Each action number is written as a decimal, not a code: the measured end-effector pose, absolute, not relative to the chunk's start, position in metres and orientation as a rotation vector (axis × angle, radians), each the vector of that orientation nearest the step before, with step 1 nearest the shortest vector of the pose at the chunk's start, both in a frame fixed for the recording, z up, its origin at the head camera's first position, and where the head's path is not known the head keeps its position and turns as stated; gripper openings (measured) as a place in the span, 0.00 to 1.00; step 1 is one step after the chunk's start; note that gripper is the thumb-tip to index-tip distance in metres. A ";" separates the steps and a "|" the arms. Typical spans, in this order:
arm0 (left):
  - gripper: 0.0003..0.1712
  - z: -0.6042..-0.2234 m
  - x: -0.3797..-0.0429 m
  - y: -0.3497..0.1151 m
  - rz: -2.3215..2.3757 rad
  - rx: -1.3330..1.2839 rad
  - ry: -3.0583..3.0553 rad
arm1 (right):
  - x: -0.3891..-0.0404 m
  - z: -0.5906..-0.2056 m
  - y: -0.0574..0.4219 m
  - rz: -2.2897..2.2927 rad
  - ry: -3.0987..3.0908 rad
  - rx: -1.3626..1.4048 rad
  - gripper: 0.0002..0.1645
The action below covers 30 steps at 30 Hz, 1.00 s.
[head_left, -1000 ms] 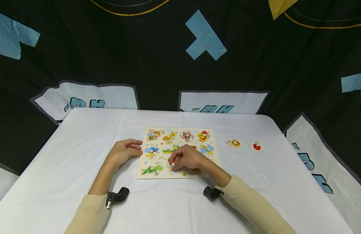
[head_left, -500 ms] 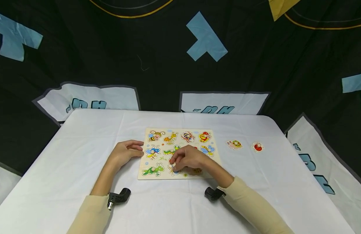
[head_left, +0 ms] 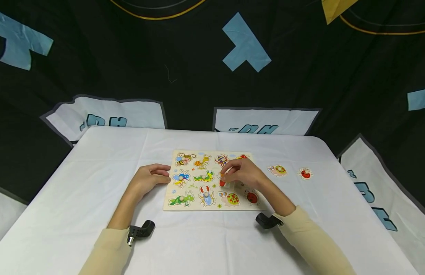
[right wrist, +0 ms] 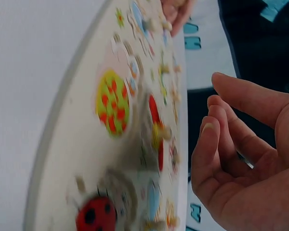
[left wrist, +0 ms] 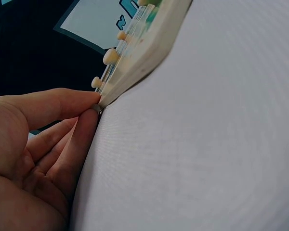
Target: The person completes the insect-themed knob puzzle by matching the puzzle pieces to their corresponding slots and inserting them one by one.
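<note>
A wooden insect peg puzzle board (head_left: 195, 208) lies flat on the table, with knobbed pieces in most of its recesses. My left hand (head_left: 145, 180) is at its left edge; in the left wrist view, thumb and finger pinch the board's rim (left wrist: 156, 50). Over the right part of the board hovers my right hand (head_left: 246, 172), fingers loosely curved near a red-winged piece (right wrist: 156, 132). Nothing shows between those fingers in the right wrist view. A stag beetle piece (head_left: 207, 195) sits in the bottom row. Beside it are the printed snail (head_left: 230, 199) and ladybug (head_left: 251, 197) recesses, without knobs.
Right of the board, a loose snail piece (head_left: 277, 170) and a loose ladybug piece (head_left: 305, 173) lie on the white tablecloth (head_left: 95, 172). A black curtain (head_left: 192, 76) hangs behind the table's far edge.
My right hand has let go of the stag beetle piece and moved up and right over the board, uncovering the bottom row. The left hand stays at the board's edge.
</note>
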<state>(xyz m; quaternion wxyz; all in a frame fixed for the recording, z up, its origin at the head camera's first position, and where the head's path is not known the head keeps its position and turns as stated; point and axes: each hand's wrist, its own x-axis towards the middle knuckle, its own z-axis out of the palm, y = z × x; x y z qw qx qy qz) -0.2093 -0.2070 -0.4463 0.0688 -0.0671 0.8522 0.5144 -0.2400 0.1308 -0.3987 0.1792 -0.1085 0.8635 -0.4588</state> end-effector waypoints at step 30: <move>0.29 -0.446 -0.210 -0.205 1.546 -0.224 2.572 | -0.255 -0.386 0.229 -1.401 2.541 0.072 0.22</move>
